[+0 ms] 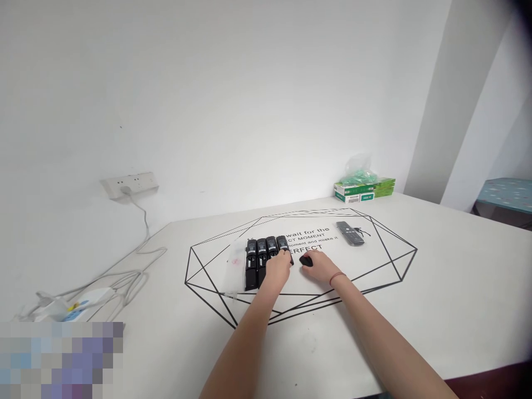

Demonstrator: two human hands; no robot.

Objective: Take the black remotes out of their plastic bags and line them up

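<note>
Print on the tabletop (415,310) reads "wait for the"; below it, cut off by the black devices (266,256), stand "CT MOMENT", "oment and make it" and "ERFECT". Labels on the green boxes (366,190) at its far edge are unreadable.

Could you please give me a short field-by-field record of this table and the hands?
Surface: white table printed with black lines and lettering
Left hand: resting on the right end of a row of four black devices
Right hand: on a small black object just right of that row
Grip: unclear for both hands
Apart: black remote lying farther right
Back: green boxes by the wall
Wall: power strip with a cable plugged in
</note>
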